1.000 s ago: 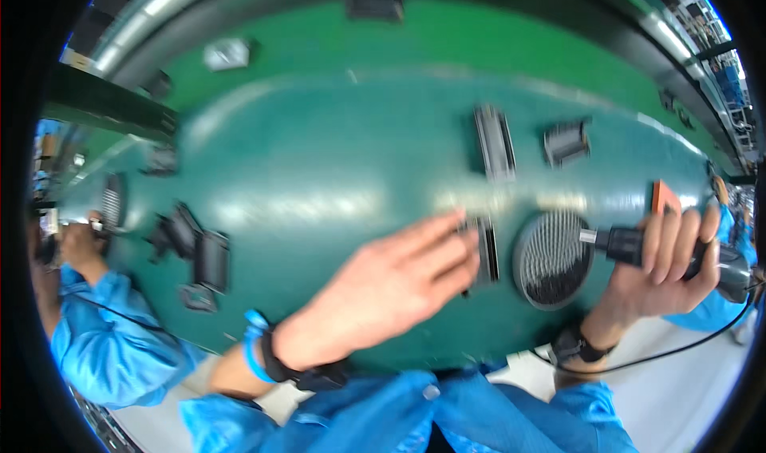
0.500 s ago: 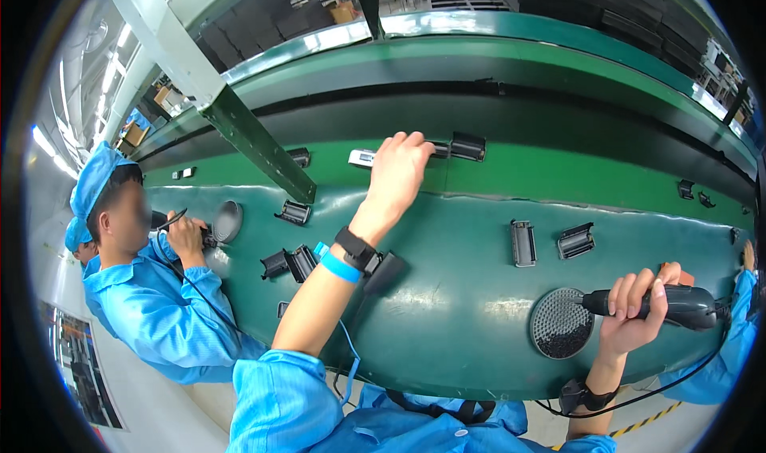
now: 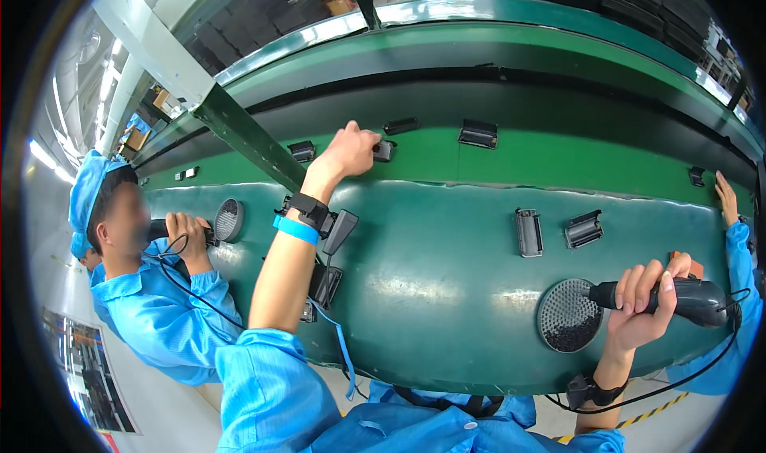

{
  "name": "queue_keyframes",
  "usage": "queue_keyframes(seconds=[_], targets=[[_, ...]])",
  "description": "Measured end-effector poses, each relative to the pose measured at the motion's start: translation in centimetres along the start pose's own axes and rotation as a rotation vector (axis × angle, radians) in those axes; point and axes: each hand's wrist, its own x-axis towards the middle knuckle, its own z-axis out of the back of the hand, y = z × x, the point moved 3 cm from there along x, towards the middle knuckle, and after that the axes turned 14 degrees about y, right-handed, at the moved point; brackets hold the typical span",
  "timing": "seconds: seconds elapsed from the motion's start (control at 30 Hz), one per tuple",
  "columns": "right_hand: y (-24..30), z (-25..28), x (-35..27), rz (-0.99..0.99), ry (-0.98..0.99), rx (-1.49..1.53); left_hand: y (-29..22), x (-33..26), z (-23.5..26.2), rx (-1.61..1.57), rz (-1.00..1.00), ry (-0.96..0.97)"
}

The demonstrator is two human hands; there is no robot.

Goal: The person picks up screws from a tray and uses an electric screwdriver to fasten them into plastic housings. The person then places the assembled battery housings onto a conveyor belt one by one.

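My right hand [image 3: 641, 303] is wrapped around a black electric screwdriver [image 3: 692, 303]. The tool lies nearly level, its bit end over the rim of a round grey screw tray [image 3: 552, 325] that holds many small dark screws. My left hand [image 3: 349, 151] reaches far over the green belt, its fingers curled against a small black plastic housing [image 3: 384, 150]; the thumb side is partly hidden. Just beyond it lie a flat black part [image 3: 400, 125] and another black housing [image 3: 479, 134]. Two open black housings [image 3: 528, 233] [image 3: 584, 229] rest on the near green worktop.
A slanted green post [image 3: 254, 138] stands left of my left arm. More black housings [image 3: 325, 284] sit beside that forearm. At the left a co-worker in blue [image 3: 159, 293] holds a similar tool by another tray [image 3: 229, 220]. Another person's hand [image 3: 726, 200] is at the right.
My left hand has moved left along the belt, and the white-ended piece beside it no longer shows. The black housings on the belt have shifted. My right hand keeps the screwdriver over the tray.
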Motion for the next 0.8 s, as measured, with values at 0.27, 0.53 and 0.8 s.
queue_keyframes(seconds=[0.27,0.53,0.8], targets=[[1.1,0.8,1.8,0.091,0.040,0.002,-0.9,-0.4,0.3,0.017,-0.268,-0.093],[2.8,2.1,3.5,-0.041,0.295,-0.201,-10.6,-6.2,3.1,-0.263,-0.333,-0.008],[0.3,1.2,1.5,-0.222,0.502,-0.183,-25.1,-17.4,-1.4,-0.092,-0.765,-0.197]])
